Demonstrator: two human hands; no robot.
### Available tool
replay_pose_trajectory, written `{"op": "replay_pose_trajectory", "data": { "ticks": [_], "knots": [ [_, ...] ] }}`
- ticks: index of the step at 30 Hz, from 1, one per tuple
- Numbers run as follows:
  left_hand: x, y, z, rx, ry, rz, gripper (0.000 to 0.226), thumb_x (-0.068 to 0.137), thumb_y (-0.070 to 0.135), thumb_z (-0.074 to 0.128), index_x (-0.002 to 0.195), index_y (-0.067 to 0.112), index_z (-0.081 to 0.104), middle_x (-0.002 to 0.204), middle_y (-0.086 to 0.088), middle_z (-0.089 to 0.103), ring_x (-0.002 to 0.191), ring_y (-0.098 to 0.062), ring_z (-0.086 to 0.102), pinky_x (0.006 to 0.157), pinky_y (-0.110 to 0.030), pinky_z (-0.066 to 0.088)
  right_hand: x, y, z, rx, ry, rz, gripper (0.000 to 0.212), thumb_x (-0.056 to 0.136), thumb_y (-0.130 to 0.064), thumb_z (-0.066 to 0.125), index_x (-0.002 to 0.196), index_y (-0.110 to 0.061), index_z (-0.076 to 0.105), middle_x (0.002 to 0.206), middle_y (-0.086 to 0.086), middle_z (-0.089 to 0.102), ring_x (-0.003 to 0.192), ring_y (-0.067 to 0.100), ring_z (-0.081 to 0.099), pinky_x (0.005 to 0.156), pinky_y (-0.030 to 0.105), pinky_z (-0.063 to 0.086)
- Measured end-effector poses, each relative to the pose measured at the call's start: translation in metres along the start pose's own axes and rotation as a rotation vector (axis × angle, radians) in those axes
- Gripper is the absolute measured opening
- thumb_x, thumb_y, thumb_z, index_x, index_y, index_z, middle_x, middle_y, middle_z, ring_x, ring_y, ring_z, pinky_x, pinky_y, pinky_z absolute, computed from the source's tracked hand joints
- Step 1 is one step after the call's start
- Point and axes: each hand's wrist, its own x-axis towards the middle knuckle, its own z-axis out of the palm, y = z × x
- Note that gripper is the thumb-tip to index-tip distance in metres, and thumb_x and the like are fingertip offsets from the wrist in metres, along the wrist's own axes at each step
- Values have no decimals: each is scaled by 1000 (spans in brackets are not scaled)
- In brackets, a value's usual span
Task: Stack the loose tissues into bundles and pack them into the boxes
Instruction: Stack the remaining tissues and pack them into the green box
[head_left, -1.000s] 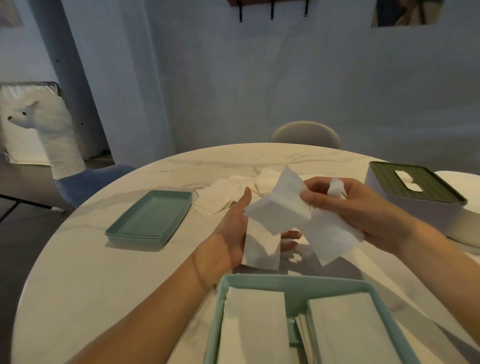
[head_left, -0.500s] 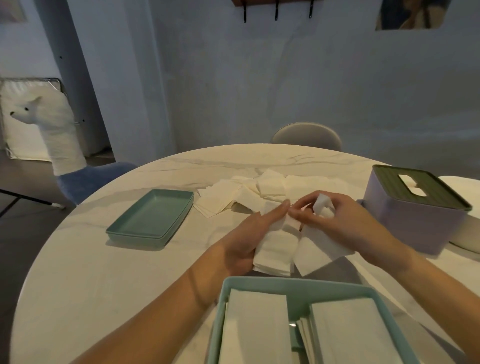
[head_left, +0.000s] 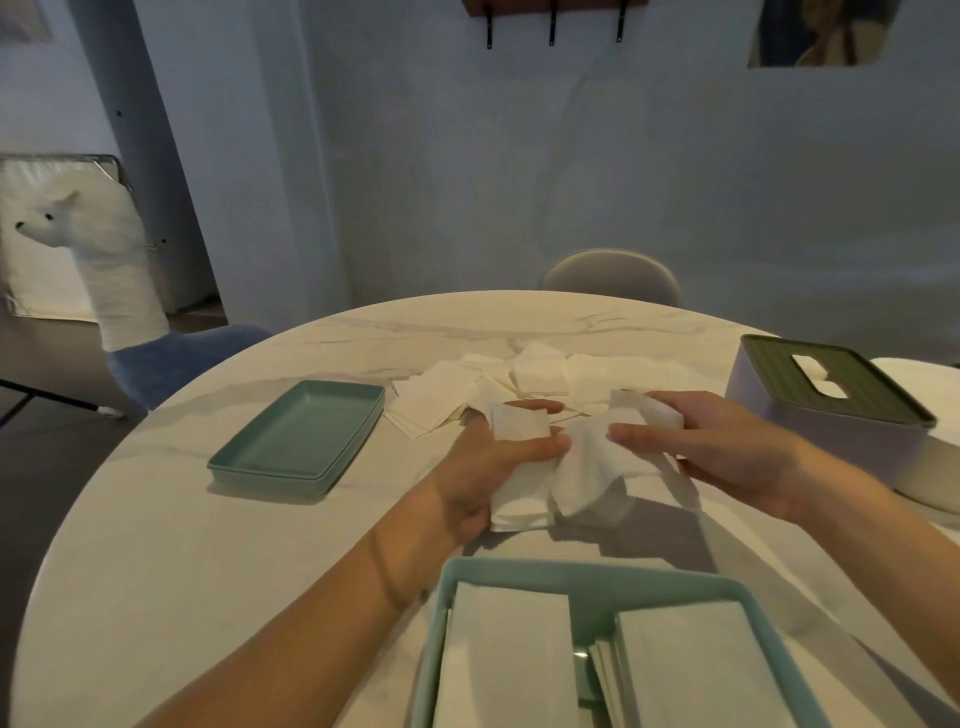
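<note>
A shallow teal tray (head_left: 298, 434) is seen at the left of the marble table (head_left: 156, 545). A folded tissue bundle (head_left: 519, 480) is gripped by the left hand (head_left: 485, 470), thumb on top. A crumpled tissue (head_left: 597, 462) is pinched by the right hand (head_left: 717, 449), near a lidded tissue box (head_left: 826, 410).

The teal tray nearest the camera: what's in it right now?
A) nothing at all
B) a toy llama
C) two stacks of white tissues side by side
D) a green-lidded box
C: the teal tray holds two flat tissue stacks, left and right.
</note>
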Motion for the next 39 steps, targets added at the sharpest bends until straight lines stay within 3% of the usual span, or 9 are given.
{"op": "replay_pose_trajectory", "data": {
  "ticks": [6, 9, 11, 13, 16, 24, 30, 35, 39],
  "knots": [
    [-4, 11, -6, -311, 56, -174, 26, 107, 13, 44, 125, 5, 60, 96, -21, 71, 70, -33, 70, 62, -40, 62, 0, 0, -7, 317, 12, -97, 59, 49, -45, 96, 97, -14, 81, 99, 11, 77, 83, 19, 73, 65, 27, 58],
    [-3, 8, -2, -293, -36, -187, 38, 107, 17, 41, 140, 4, 55, 127, -25, 67, 101, -43, 70, 90, -52, 59, -8, -7, -1, 360, -100, -139, 35, 57, -36, 89, 84, -15, 82, 89, 8, 76, 74, 16, 74, 61, 23, 57],
    [-6, 6, 3, -237, -121, -229, 41, 109, 21, 42, 145, 6, 55, 139, -24, 61, 122, -43, 62, 105, -53, 51, -9, -6, 5, 282, -181, -153, 51, 50, -44, 97, 93, -20, 83, 97, 8, 77, 84, 19, 75, 68, 24, 59],
    [-11, 4, 10, -203, -166, -317, 38, 108, 27, 45, 126, 5, 69, 112, -19, 74, 99, -32, 73, 85, -39, 61, -8, -6, 11, 132, -164, -155, 68, 45, -58, 96, 102, -25, 81, 105, 4, 76, 96, 22, 73, 78, 30, 60],
    [-23, 6, 23, -165, -359, -360, 33, 92, 36, 59, 92, 11, 80, 82, -8, 73, 72, -20, 73, 68, -30, 60, -7, -9, 18, -83, -36, -181, 50, 63, -52, 85, 106, -28, 77, 102, -8, 75, 100, 19, 70, 82, 29, 58],
    [-18, 17, 30, -70, -213, -163, 59, 105, 58, 10, 103, 22, 57, 64, 4, 73, 58, -9, 72, 53, -16, 54, -2, 2, 36, -266, 253, -389, 30, 80, -48, 78, 104, -33, 72, 95, -20, 71, 91, 5, 62, 72, 16, 49],
    [-27, 9, 17, -126, -415, -340, 53, 96, 41, 70, 134, 8, 57, 111, -14, 67, 97, -22, 65, 91, -33, 54, 4, 6, 25, -173, 441, -393, 23, 96, -45, 61, 104, -29, 76, 93, -17, 73, 86, 8, 65, 69, 15, 49],
    [-18, 1, 14, -200, -314, -254, 43, 95, 10, 69, 135, 3, 56, 101, -14, 70, 86, -23, 69, 78, -33, 61, 2, -3, 11, 98, 514, -463, 16, 101, -30, 60, 101, -20, 73, 83, -14, 67, 82, 10, 59, 69, 17, 47],
    [-16, 2, 19, -276, -151, -209, 58, 88, 5, 72, 142, 13, 56, 108, -19, 68, 86, -29, 68, 78, -43, 60, -5, -19, 12, 406, 328, -356, 13, 94, -25, 63, 99, -18, 73, 88, -6, 72, 88, 11, 64, 83, 31, 53]
  ]
}}
